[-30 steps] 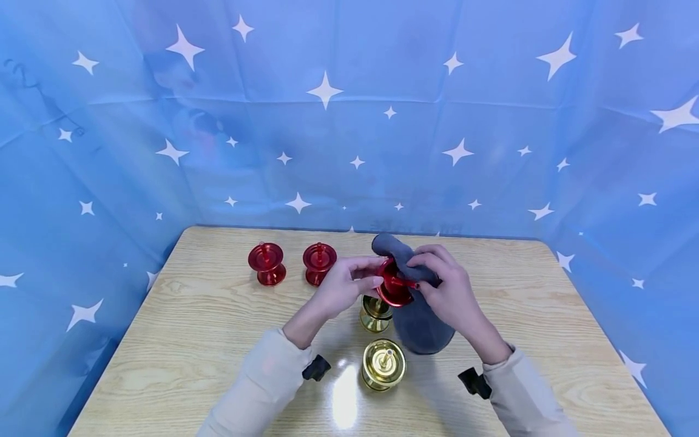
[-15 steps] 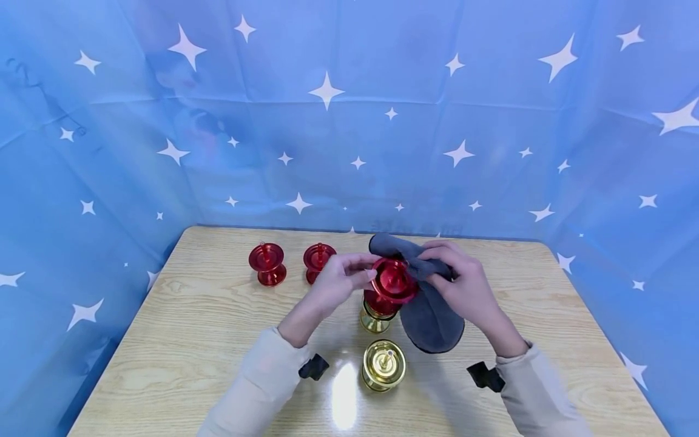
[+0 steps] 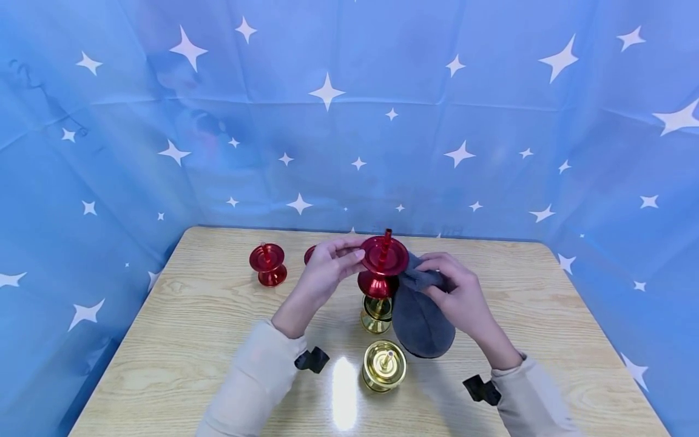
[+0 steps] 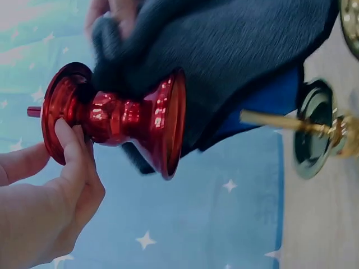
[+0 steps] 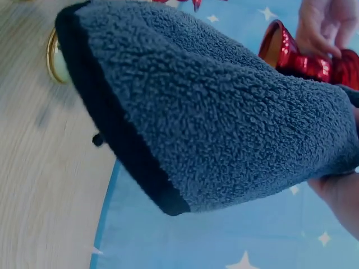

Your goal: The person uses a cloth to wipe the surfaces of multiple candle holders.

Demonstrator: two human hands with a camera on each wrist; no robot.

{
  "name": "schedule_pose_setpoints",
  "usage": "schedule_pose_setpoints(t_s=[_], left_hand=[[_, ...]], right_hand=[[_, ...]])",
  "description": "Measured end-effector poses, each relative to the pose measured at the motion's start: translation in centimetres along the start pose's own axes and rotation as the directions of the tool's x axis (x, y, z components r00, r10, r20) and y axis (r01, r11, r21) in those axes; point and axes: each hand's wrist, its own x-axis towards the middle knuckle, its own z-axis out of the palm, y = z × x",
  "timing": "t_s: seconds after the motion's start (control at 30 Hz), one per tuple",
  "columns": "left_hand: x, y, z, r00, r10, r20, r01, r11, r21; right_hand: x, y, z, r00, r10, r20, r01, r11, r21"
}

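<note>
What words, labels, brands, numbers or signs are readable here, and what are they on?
No text is readable.
Blue backdrop: faint marks low down, too blurred to read; its white stars are only pattern.
Held red candle holder, grey cloth, gold candle holders: no lettering visible.

We see a glossy, metallic red holder with a wide rimmed dish, a slim spike rising from it, a narrow waist and a flared foot. It is raised off the table and nearly upright, the spike pointing to about twelve o'clock in the head view. The left hand pinches the dish's rim at nine o'clock. At about four o'clock from the holder we see a dark grey, fuzzy cloth with black edging. The right hand grips it bunched at the top, and its loose end hangs towards six o'clock.
</note>
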Motion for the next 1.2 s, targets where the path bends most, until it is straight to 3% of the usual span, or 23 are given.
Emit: schedule_pose_setpoints(t_s=[0.17, 0.27, 0.37, 0.43, 0.57, 0.67, 0.93, 1.13, 1.2], left_hand=[[-0.1, -1.1, 0.5, 1.0, -0.002, 0.007, 0.002, 1.0, 0.002], [-0.2, -1.5, 0.5, 0.999, 0.04, 0.001, -0.039, 0.991, 0.131], [-0.3, -1.7, 0.3, 0.996, 0.086, 0.027, -0.09, 0.941, 0.328], [-0.4, -1.7, 0.2, 0.991, 0.105, 0.086, -0.132, 0.899, 0.418], [-0.7, -1.7, 0.2, 0.971, 0.108, 0.213, -0.202, 0.846, 0.494], [-0.8, -1.7, 0.3, 0.97, 0.109, 0.219, -0.21, 0.828, 0.52], [-0.8, -2.3, 0.8, 0.985, 0.153, 0.081, -0.172, 0.817, 0.551], [-0.7, -2.7, 0.9, 0.991, 0.126, 0.038, -0.128, 0.86, 0.494], [-0.7, -2.9, 0.9, 0.993, 0.12, 0.019, -0.114, 0.865, 0.488]], right_hand=[[-0.2, -0.1, 0.7, 0.999, 0.034, -0.016, -0.032, 0.996, 0.078], [-0.2, 0.0, 0.8, 0.998, 0.056, -0.042, -0.051, 0.992, 0.119], [-0.2, -0.2, 0.7, 0.993, 0.101, -0.065, -0.09, 0.985, 0.148], [0.0, -0.5, 0.6, 0.986, 0.15, -0.078, -0.136, 0.978, 0.156], [0.3, -1.0, 0.5, 0.956, 0.272, -0.107, -0.253, 0.954, 0.16], [0.5, -1.2, 0.7, 0.945, 0.306, -0.116, -0.287, 0.945, 0.157], [0.2, -1.1, 1.6, 0.987, 0.155, -0.046, -0.144, 0.972, 0.187], [-0.1, -0.7, 1.8, 0.987, 0.162, 0.002, -0.158, 0.963, 0.218], [-0.1, -0.7, 1.8, 0.985, 0.17, 0.012, -0.169, 0.963, 0.212]])
